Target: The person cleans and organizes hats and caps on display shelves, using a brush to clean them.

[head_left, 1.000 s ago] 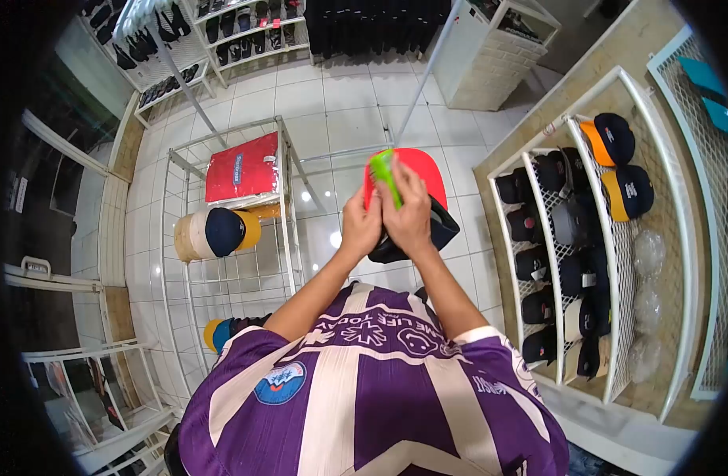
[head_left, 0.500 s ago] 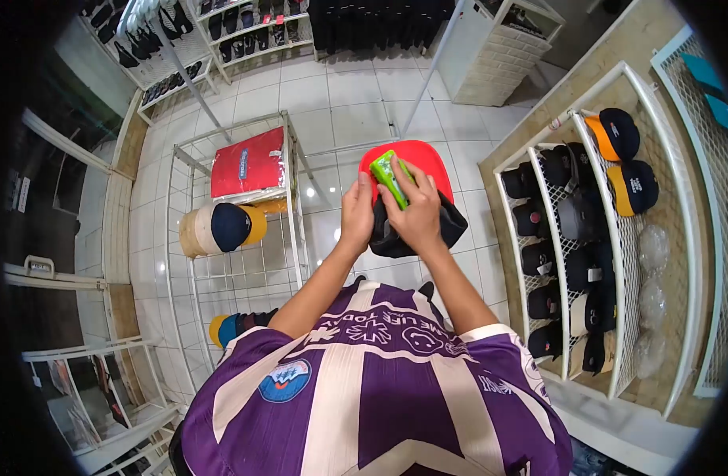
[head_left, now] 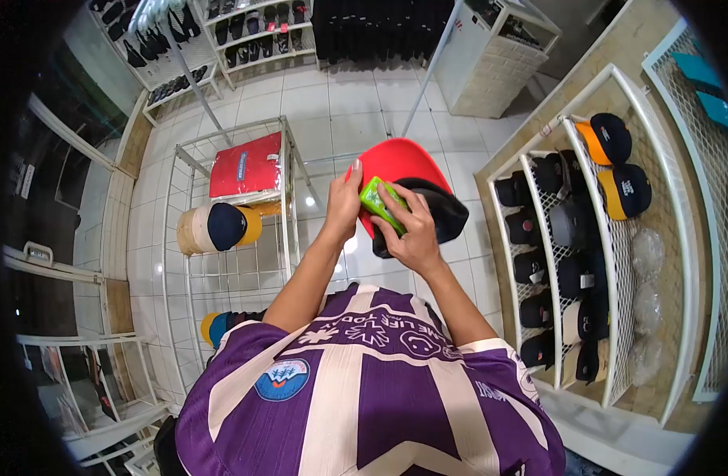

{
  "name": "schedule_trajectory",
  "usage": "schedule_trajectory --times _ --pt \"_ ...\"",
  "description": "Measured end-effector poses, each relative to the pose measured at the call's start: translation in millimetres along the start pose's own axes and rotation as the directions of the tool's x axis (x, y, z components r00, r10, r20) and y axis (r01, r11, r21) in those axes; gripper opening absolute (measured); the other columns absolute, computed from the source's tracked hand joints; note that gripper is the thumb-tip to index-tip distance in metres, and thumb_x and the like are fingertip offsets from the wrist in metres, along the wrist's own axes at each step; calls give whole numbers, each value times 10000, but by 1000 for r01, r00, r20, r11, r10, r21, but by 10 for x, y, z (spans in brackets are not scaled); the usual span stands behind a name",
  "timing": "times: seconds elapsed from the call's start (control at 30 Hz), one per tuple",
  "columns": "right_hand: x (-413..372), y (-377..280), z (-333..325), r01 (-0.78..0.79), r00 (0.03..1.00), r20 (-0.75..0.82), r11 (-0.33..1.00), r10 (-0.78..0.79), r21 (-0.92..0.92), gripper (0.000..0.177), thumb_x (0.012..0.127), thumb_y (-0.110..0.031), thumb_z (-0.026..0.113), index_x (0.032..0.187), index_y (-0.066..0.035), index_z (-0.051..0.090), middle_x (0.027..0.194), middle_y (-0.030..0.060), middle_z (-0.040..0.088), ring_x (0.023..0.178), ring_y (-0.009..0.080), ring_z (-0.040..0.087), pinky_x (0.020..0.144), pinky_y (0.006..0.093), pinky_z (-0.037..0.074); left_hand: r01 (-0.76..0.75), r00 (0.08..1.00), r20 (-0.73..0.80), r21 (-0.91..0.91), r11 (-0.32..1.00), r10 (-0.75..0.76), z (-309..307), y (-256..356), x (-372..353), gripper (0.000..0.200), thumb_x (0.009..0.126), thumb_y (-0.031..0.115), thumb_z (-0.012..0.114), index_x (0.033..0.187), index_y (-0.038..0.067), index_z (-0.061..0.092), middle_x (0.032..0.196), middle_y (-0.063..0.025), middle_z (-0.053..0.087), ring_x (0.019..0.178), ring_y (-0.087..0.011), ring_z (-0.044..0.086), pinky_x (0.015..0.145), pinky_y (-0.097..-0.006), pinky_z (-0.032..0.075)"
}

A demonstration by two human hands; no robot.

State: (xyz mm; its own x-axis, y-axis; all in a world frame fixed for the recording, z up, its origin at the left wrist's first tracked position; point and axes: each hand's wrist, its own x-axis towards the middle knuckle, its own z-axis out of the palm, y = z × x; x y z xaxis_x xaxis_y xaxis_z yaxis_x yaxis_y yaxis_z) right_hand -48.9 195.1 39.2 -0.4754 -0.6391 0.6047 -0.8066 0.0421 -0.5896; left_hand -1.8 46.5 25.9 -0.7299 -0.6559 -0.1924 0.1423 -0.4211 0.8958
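Observation:
A cap [head_left: 410, 161] with a red brim and a black crown is held up in front of my chest, its brim pointing away from me. My left hand [head_left: 345, 205] is closed on the brim's left edge, thumb along the top. In my right hand [head_left: 412, 230] is a bright green palm-sized block [head_left: 377, 200], gripped with fingers over its right side. The block lies against the red brim, near where it meets the crown. Its underside is hidden.
To the left stands a white wire rack [head_left: 288, 170] with a red packaged garment [head_left: 247, 165] on top and stacked caps [head_left: 225, 227] below. Shelves of caps [head_left: 570, 226] line the right wall. A white display stand [head_left: 491, 67] is at the back.
The green block has moved down and left over the brim with my right hand. The cap has turned slightly, and my left hand has shifted a little left.

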Motion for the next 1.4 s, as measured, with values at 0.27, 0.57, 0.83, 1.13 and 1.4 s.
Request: schedule_trajectory --times 0.27,0.57,0.83,1.13,1.4 --pt "349 324 -604 16 977 -187 908 -104 -420 548 837 -140 756 1370 -94 638 1286 193 608 1049 381 563 946 475 449 -296 948 3 372 880 317 585 -222 -331 409 1051 276 561 842 -64 653 645 -9 580 625 -86 484 555 -327 423" --pt "122 469 -1253 63 949 -251 896 -190 -440 604 806 -92 753 1395 -116 624 1322 181 598 1097 379 569 957 473 449 -400 875 -63 464 790 480 1174 -334 -767 372 1032 267 575 903 -68 676 628 -142 626 599 -137 537 575 -388 465" --pt "-130 502 -1636 105 959 -216 935 -186 -340 616 780 -100 747 1385 -126 633 1298 191 593 1110 376 568 968 493 448 -311 875 -134 581 752 465 1446 -433 -1445 373 1023 282 573 902 -54 680 658 -195 628 600 -196 585 601 -393 481" --pt "-557 486 -1842 130 972 -139 925 -190 -356 586 813 -115 727 1390 -146 630 1309 155 590 1117 349 568 959 482 438 -282 904 -128 541 793 409 1550 -656 -1676 348 1028 254 591 913 -55 699 700 -52 652 650 -107 558 597 -331 473" --pt "-729 625 -1980 64 974 -179 926 -139 -371 629 794 -91 730 1410 -151 618 1350 173 572 1166 367 555 1006 478 425 -314 913 -49 550 774 406 1649 -848 -1666 290 1001 213 595 1045 -52 704 856 -204 732 766 -247 694 723 -388 532"
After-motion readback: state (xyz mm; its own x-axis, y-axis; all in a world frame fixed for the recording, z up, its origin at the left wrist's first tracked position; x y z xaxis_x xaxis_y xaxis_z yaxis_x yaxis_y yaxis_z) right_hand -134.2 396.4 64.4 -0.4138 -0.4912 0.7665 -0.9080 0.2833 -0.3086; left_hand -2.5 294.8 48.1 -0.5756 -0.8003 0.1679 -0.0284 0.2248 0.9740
